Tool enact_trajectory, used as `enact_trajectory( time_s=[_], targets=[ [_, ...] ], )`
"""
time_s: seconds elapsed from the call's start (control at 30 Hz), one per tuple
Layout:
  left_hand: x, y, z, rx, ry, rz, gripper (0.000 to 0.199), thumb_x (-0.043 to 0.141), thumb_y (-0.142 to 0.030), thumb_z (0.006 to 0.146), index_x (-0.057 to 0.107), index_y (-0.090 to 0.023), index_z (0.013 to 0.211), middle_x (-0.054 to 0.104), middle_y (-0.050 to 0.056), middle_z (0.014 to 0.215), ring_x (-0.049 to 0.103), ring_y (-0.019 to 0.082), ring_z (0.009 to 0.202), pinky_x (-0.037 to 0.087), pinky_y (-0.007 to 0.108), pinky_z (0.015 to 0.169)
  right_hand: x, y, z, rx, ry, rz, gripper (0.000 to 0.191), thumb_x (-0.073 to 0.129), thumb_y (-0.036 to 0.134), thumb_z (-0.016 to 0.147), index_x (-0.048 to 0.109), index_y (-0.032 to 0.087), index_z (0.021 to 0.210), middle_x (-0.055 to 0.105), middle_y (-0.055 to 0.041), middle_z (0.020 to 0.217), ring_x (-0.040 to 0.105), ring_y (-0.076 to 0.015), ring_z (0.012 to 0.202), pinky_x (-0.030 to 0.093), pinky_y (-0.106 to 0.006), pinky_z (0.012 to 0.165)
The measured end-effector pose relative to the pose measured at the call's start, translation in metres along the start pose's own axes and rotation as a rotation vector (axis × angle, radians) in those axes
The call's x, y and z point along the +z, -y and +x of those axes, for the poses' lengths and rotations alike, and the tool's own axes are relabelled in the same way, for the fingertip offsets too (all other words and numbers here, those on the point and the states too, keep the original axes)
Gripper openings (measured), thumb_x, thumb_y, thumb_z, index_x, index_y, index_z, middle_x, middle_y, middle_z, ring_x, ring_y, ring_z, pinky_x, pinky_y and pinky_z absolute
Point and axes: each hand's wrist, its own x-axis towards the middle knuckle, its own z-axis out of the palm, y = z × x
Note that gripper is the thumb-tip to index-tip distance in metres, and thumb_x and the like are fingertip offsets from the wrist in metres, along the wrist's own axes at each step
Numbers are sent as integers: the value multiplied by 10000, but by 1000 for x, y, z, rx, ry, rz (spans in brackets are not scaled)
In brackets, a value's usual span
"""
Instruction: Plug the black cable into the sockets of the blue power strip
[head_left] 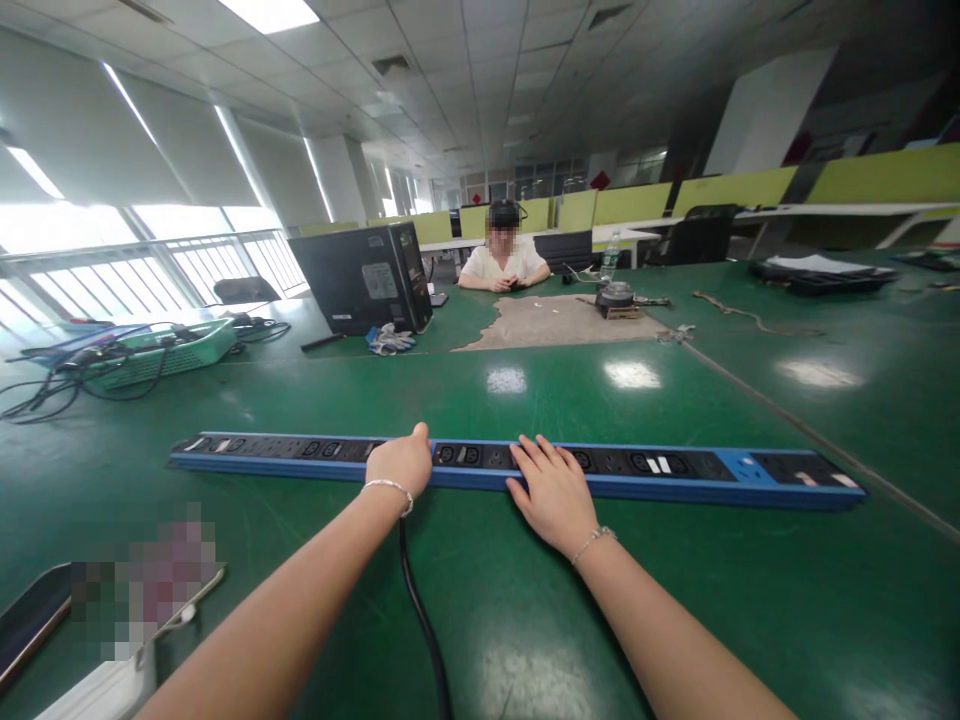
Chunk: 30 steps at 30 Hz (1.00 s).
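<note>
A long blue power strip (480, 478) with a row of black sockets lies crosswise on the green table in front of me. My left hand (400, 464) is closed at the strip's middle, thumb on top. From beneath that hand a black power cord (421, 610) runs down towards me; its plug end is hidden inside my fist. Further right, my right hand (553, 490) rests flat on the strip with fingers spread, covering some sockets and gripping nothing.
A green basket with cables (165, 355) sits at left. Beyond the strip are a black computer case (367, 280), gloves (391, 340) and a coiled black item (616, 296). Phone-like objects (112, 690) lie near left. A person (504, 262) sits opposite.
</note>
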Motion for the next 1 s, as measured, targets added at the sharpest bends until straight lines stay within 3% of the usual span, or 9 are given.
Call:
enact_trajectory(
  time_s=[0.3, 0.53, 0.73, 0.87, 1.0],
  targets=[
    [4, -3, -4, -17, -27, -35, 292, 231, -314, 899, 465, -176, 1005, 687, 137, 769, 667, 270, 785, 471, 370, 656, 0, 1, -2, 2, 0, -10, 455, 398, 398, 881, 496, 203, 1280, 472, -58, 1348, 358, -250, 1258, 256, -399, 1010],
    [5, -5, -2, -70, -5, -107, 268, 259, -321, 901, 441, -163, 1018, 690, 160, 837, 665, 263, 847, 464, 355, 697, -1, 4, -2, 26, 15, -49, 362, 394, 395, 896, 488, 430, 1244, 468, -25, 1349, 362, -255, 1259, 246, -461, 987],
    [13, -5, -1, -187, 33, -242, 319, 259, -372, 893, 435, -142, 1028, 685, 185, 908, 657, 280, 876, 465, 369, 702, -2, 5, -1, 39, 33, -60, 361, 389, 368, 900, 487, 441, 1240, 470, -20, 1347, 364, -247, 1258, 253, -451, 979],
    [-13, -4, -15, -215, -26, -246, 332, 254, -383, 893, 453, -147, 1015, 689, 173, 875, 658, 280, 856, 461, 372, 703, -2, 5, -1, 42, 36, -69, 362, 390, 369, 898, 489, 441, 1239, 472, -12, 1345, 368, -237, 1252, 257, -424, 977],
    [-58, 18, -23, -296, -277, -315, 401, 226, -460, 885, 451, -164, 1035, 680, 174, 923, 651, 282, 853, 454, 380, 709, -3, 5, -1, 37, 38, -72, 365, 381, 376, 900, 484, 444, 1244, 467, -3, 1350, 360, -234, 1255, 249, -409, 980]
  ],
)
